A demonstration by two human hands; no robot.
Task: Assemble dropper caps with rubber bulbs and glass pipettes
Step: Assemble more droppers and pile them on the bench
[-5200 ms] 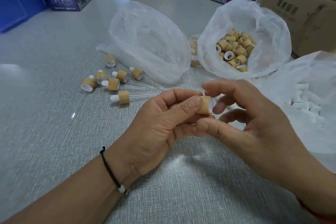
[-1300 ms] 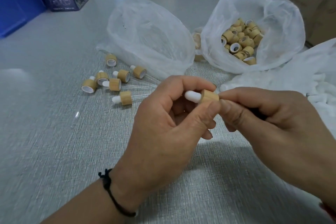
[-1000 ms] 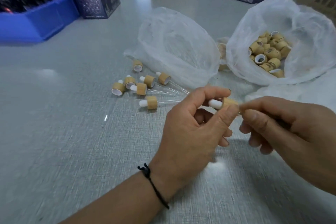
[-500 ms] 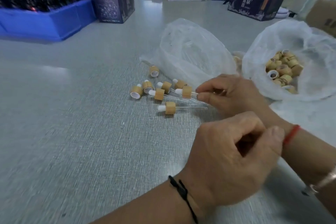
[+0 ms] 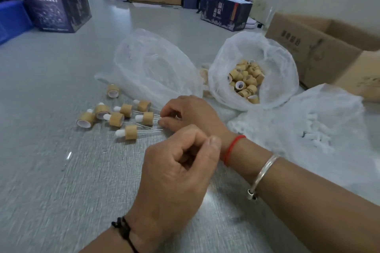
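Observation:
My right hand (image 5: 191, 114) reaches left across the table, thumb and forefinger pinched on the glass pipette of an assembled dropper (image 5: 147, 118) with a bamboo cap and a white bulb. That dropper lies among several finished droppers (image 5: 125, 131) and loose bamboo caps (image 5: 113, 90). My left hand (image 5: 181, 168) rests nearer to me, fingers curled, nothing visible in it. An open plastic bag (image 5: 277, 63) holds several bamboo caps (image 5: 245, 80). A bag of white rubber bulbs (image 5: 316, 131) lies at the right. A bag of glass pipettes (image 5: 152, 65) lies behind the droppers.
An open cardboard box (image 5: 320, 47) stands at the right behind the bags. Dark printed boxes (image 5: 55, 6) and a blue crate (image 5: 12, 20) are at the far left, another dark box (image 5: 225, 13) and cartons at the back. The table is grey and textured.
Both hands held the dropper at the centre a second ago. My right hand has carried it left onto the pile of finished droppers. My left hand has let go and curled up.

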